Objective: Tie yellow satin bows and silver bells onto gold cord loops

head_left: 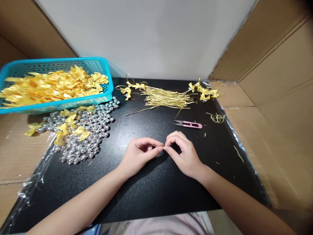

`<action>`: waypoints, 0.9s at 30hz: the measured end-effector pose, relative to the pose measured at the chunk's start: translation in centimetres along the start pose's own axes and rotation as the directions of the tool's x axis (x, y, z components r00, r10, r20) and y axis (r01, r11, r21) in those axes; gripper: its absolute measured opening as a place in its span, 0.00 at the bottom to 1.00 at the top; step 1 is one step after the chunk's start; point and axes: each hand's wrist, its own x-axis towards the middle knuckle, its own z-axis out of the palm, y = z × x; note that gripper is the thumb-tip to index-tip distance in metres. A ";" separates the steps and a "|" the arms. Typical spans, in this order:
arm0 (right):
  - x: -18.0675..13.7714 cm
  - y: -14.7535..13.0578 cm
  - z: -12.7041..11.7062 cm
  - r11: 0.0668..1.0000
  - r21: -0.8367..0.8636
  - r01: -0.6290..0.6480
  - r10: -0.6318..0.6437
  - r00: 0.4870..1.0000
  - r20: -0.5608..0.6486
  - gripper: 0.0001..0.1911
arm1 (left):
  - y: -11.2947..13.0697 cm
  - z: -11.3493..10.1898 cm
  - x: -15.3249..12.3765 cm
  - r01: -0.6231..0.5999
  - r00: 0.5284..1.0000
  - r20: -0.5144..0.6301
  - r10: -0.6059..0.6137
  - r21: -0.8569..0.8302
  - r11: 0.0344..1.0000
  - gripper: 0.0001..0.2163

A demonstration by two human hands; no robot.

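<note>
My left hand (139, 153) and my right hand (184, 153) meet at their fingertips low over the black mat (151, 182). Both are pinched on a small gold piece between them, too small to name. Pink thread snips (188, 124) lie just beyond my right hand. A bundle of gold cords (164, 98) lies further back at the centre. Silver beads (85, 132) are heaped to the left, with a few yellow ribbon bows (64, 128) on top.
A blue basket (107, 93) full of yellow bows stands at the back left. Finished bows (203, 92) lie at the back right, more with gold loops (129, 89) beside the cords. Gold offcuts (217, 117) lie right. Cardboard walls enclose both sides.
</note>
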 end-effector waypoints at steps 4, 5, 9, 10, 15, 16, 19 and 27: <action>-0.1 0.0 -0.2 0.999 -0.029 0.020 -0.020 1.000 -0.003 0.07 | 0.0 0.0 -0.1 0.005 1.000 0.023 -0.006 0.035 0.999 0.08; -0.1 0.0 -0.2 0.999 -0.034 0.022 -0.022 1.000 -0.003 0.07 | 0.0 0.0 -0.1 0.006 0.999 0.032 -0.008 0.046 0.999 0.08; 0.0 0.0 -0.2 0.998 -0.055 0.029 -0.029 1.000 0.002 0.07 | 0.2 0.0 0.0 0.001 0.998 0.062 -0.006 0.088 0.996 0.09; 0.0 0.0 -0.2 0.998 -0.062 0.030 -0.029 1.000 0.005 0.07 | 0.2 0.0 0.0 0.000 0.998 0.070 -0.006 0.092 0.996 0.10; 0.0 0.1 -0.3 0.997 -0.079 0.019 -0.017 1.000 0.026 0.07 | 0.3 0.0 0.1 0.017 0.995 0.099 -0.022 0.045 0.999 0.09; 0.0 0.1 -0.3 0.997 -0.078 0.013 -0.012 1.000 0.021 0.06 | 0.4 0.0 0.1 0.026 0.995 0.101 -0.028 0.028 0.999 0.09; 0.0 -0.1 -0.5 0.998 -0.066 0.022 -0.025 0.999 -0.047 0.06 | 0.4 -0.1 0.1 0.051 0.994 0.098 -0.049 -0.012 0.999 0.09; -0.1 -0.3 -0.4 0.970 -0.191 0.149 -0.170 0.980 -0.101 0.05 | 0.4 -0.1 0.3 0.051 0.995 0.092 -0.048 -0.034 0.998 0.08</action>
